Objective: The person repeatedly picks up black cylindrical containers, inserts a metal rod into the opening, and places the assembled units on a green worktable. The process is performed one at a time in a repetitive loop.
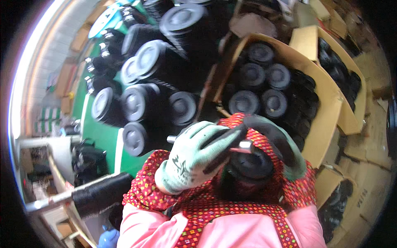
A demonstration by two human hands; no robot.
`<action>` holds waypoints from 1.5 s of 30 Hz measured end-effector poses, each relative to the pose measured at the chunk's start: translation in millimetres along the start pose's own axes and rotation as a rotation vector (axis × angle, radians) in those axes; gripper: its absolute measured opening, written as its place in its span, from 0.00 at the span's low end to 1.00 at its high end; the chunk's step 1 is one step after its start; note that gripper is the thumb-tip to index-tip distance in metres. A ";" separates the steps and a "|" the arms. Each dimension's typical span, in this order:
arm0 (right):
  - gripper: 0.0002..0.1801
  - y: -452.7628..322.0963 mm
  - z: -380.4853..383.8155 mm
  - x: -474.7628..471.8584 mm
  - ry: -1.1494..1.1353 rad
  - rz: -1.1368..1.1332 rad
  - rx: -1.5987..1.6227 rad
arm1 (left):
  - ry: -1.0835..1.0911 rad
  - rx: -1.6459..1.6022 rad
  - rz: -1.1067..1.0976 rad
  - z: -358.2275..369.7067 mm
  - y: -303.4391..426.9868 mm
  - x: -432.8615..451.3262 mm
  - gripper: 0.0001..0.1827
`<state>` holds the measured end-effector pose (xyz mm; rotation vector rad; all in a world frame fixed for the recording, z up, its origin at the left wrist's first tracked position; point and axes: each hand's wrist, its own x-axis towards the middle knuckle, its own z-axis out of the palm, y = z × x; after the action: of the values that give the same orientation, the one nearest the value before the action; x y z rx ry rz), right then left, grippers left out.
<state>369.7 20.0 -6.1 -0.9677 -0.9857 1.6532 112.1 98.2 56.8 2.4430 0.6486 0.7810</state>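
Observation:
My left hand (195, 158), in a pale green knit glove with dark fingertips, is closed around a metal tool. One bright end of the metal tool (246, 145) shows beyond my fingers, and a shiny rod end sticks out on the other side of the fist. My right hand (283, 139), gloved alike, is bent with its fingertips meeting those of my left hand; whether they pinch something small is hidden. Just below both hands, a black round-ended cylinder (252, 164) stands against my patterned red apron (235, 209).
Many black cylinders with grey round ends (183, 108) are piled on a green surface (104, 136) ahead and left. At right, an open cardboard box (322, 130) holds similar cylinders, with a second box (350, 102) behind it. A pale-framed rack (52, 201) stands at left.

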 end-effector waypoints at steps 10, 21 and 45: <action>0.57 24.4 4.4 -78.3 -0.137 -0.201 -0.866 | 0.021 0.432 -0.515 18.3 -53.8 -253.2 0.31; 0.41 21.9 4.4 -73.5 0.383 -0.197 -0.461 | 0.052 0.465 -0.752 16.1 -48.4 -285.7 0.50; 0.26 154.1 159.8 52.4 -0.066 -0.624 -0.923 | 1.565 0.073 -0.244 -156.7 -109.5 -227.9 0.21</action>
<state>161.2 8.3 -98.0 -1.0108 -1.9327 0.6758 -182.6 100.7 15.7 1.2789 1.3977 2.4880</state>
